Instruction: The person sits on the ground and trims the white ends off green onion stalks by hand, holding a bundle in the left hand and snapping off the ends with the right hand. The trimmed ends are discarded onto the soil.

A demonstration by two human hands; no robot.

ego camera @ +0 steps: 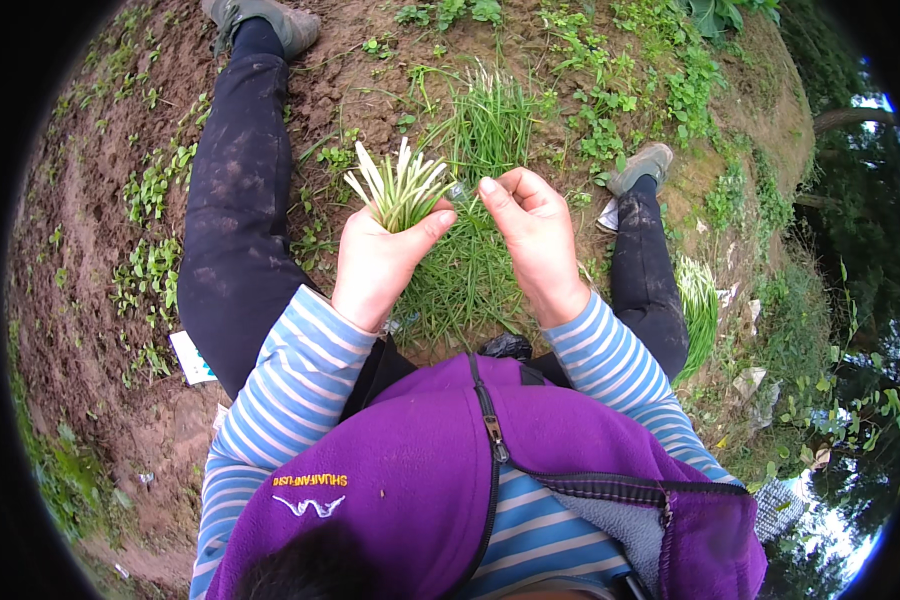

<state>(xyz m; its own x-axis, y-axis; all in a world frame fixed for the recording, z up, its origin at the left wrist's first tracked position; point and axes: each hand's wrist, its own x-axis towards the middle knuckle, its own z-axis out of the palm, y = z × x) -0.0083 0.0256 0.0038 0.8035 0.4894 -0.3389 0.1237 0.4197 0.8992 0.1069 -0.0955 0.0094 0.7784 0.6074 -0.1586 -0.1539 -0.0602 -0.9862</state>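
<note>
My left hand [381, 259] grips a bunch of garlic chives [405, 184], with the pale cut ends fanning up above the thumb. My right hand [531, 236] is raised just to the right of the bunch, its thumb near the curled fingers. Whether anything thin lies between those fingertips is not clear. Beneath both hands, loose green chive leaves [465, 277] cover the ground between my legs. Beyond them lies a larger pile of chives [491, 120] with whitish ends pointing away from me.
My legs stretch out on both sides over bare soil [330, 82] and low weeds [607, 112]. Outside my right leg lies another bundle of chives [696, 315]. A black plastic bag [506, 346] is close to my lap. A white printed packet [191, 358] lies by my left thigh.
</note>
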